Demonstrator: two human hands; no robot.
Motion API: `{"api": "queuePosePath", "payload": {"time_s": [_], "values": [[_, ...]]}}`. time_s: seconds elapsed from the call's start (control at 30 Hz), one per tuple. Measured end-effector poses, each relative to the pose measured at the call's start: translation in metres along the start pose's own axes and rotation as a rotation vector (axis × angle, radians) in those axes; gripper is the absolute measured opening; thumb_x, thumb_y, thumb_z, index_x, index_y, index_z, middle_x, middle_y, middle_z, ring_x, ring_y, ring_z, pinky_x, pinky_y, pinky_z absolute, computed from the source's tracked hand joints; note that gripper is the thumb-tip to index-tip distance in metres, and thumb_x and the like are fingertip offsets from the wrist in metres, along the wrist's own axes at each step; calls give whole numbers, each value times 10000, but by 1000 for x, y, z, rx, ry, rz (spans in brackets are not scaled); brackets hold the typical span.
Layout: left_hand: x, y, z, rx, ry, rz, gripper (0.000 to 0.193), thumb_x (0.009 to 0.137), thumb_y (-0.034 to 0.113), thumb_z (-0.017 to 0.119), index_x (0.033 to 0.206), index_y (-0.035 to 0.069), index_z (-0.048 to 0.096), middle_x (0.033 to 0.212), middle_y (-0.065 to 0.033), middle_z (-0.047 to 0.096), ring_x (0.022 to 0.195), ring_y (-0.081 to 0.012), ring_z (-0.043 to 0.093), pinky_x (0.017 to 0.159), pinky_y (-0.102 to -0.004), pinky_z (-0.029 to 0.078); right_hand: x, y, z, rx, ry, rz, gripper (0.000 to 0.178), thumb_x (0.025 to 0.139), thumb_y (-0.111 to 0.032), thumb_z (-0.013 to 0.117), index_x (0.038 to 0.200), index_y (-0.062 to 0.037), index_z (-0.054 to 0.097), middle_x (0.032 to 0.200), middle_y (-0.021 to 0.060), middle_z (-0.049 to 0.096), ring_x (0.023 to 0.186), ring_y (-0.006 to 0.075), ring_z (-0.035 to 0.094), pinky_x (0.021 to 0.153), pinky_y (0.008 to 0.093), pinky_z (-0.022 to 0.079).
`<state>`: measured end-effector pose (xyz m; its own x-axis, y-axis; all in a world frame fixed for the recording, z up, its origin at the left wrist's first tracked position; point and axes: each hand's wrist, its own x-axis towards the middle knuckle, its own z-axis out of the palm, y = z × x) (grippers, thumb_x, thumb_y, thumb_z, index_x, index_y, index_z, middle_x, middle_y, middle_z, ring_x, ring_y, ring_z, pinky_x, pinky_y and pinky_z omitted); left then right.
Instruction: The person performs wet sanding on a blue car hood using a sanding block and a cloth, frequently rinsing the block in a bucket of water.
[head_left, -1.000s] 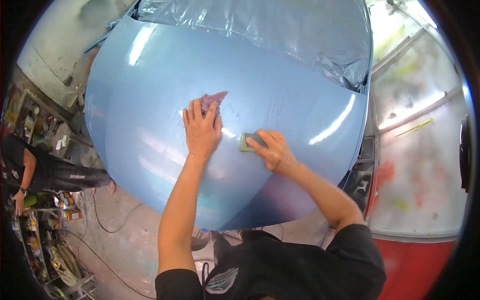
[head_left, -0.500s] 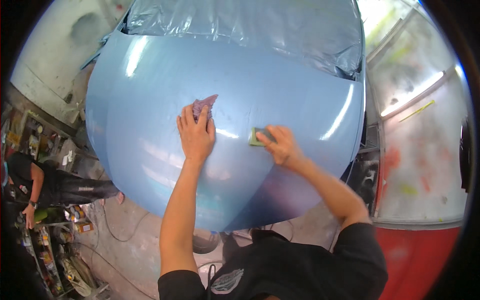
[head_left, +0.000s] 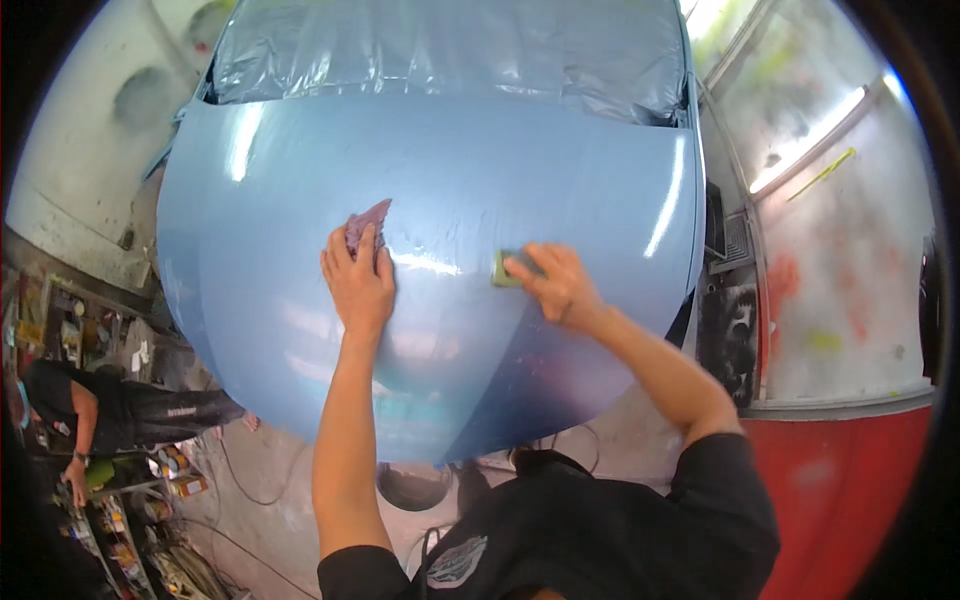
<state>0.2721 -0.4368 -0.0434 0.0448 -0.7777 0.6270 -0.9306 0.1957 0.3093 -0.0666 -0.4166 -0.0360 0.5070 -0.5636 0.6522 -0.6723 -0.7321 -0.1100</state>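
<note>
A light blue car bonnet [head_left: 250, 260], shiny and marked with wet streaks near its middle, spreads out before me. On its left-centre part my left hand [head_left: 357, 285] lies over a crumpled purple cloth [head_left: 371, 221], whose pointed end sticks out past the fingers. To the right, my right hand [head_left: 560, 285] grips a small green sanding block [head_left: 502, 270] against the panel. The dark grey top of the block shows partly between the fingers; its underside is hidden.
Plastic sheeting [head_left: 450, 50] covers the windscreen beyond the bonnet. At left a person [head_left: 150, 408] in dark clothes is beside cluttered shelves [head_left: 120, 540]. A paint-marked wall panel [head_left: 840, 260] stands at right. A dark round basin [head_left: 415, 487] and hoses lie on the floor.
The view has shifted, so the car sits lower and further left. Against the bonnet, my left hand and cloth have slid slightly left; the sanding block has moved slightly right and away from me.
</note>
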Motion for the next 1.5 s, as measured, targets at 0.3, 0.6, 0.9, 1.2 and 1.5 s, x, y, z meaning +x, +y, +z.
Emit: {"api": "queuePosePath", "payload": {"time_s": [0.3,0.6,0.9,1.2,1.5], "values": [[11,24,20,-49,-45,50,411,978,193,660,1375,87,670,1473,-234,515,1332,-446,497,1150,-551,371,56,189,-12,-470,249,464,516,942,-114,669,1455,-129,619,1219,199,630,1071,423,605,906,522,485],[10,13,11,34,-58,70,417,1003,198,640,1399,72,659,1509,-247,499,1351,-451,485,1165,-544,359,-17,158,-54,-289,142,227,532,899,-110,675,1428,-86,625,1080,219,629,933,398,616,804,498,491],[7,12,9,5,-83,30,423,1013,184,629,1417,60,649,1529,-275,488,1372,-467,482,1160,-540,374,-46,100,-32,-294,278,295,525,899,-67,634,1422,-115,641,1070,206,628,926,401,616,803,512,503],[18,30,30,-21,-106,114,433,1019,166,619,1429,29,631,1530,-284,487,1373,-464,492,1160,-527,383,-51,329,-145,-697,203,593,518,972,-188,637,1479,-112,562,1149,194,636,965,397,621,852,501,495],[5,14,13,33,-96,27,430,1041,189,603,1439,27,623,1546,-301,465,1385,-479,476,1171,-529,374,-143,92,-105,-498,95,664,632,928,-159,710,1532,-53,560,1286,285,597,1113,428,609,982,484,479]]}}
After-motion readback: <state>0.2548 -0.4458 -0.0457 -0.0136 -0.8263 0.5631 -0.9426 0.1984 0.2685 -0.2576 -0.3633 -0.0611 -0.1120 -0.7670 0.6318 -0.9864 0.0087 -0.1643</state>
